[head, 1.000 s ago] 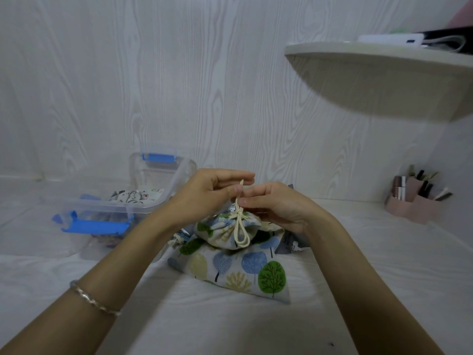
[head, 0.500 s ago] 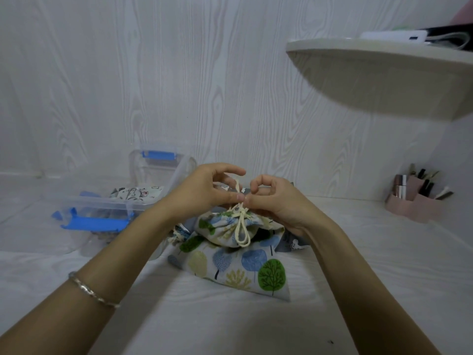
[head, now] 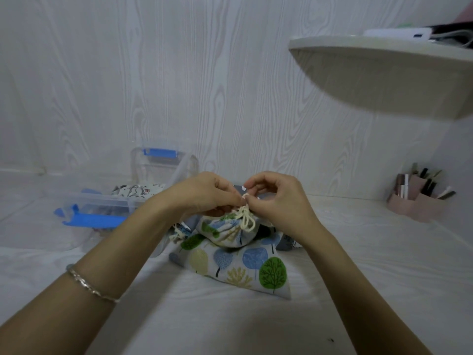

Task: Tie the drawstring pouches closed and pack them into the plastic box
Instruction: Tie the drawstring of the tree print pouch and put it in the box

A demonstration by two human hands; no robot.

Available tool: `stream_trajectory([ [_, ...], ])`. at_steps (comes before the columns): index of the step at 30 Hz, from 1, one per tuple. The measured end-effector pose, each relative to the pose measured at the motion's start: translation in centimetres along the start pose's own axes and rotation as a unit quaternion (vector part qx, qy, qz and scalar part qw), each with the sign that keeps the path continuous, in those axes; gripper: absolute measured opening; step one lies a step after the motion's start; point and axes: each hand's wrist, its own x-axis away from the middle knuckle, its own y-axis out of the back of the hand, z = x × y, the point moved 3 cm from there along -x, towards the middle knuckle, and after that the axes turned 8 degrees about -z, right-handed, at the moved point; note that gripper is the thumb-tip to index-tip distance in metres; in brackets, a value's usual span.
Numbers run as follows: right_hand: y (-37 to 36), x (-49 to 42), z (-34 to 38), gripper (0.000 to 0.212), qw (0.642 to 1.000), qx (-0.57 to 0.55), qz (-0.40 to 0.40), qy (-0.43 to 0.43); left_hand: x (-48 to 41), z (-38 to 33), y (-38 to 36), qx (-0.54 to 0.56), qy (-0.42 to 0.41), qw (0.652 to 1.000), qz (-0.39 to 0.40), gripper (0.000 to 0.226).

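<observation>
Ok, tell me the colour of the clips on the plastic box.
Blue clips on the clear plastic box; head view shows them.

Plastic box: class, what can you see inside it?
A white printed pouch lies inside the plastic box; the left hand covers its right part, so more cannot be told.

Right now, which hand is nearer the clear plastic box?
Left. The left hand pinches the cord close by the plastic box's right side; the right hand pinches it farther right, across the pouch neck.
</observation>
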Motion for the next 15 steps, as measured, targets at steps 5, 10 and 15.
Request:
stream_trajectory([
  [5, -0.2, 0.1, 0.2, 0.006, 0.997, 0.067, 0.004, 0.026, 0.6, -0.7, -0.7, -0.039, -0.091, 0.989, -0.106, 0.006],
  [10, -0.1, 0.2, -0.1, 0.013, 0.999, 0.003, 0.035, -0.032, 0.6, -0.6, -0.7, 0.001, -0.105, 0.992, -0.069, 0.008],
  [15, -0.9, 0.3, -1.9, 0.019, 0.934, -0.238, 0.084, -0.254, 0.4, -0.1, -0.5, 0.008, -0.105, 0.993, -0.047, 0.004],
])
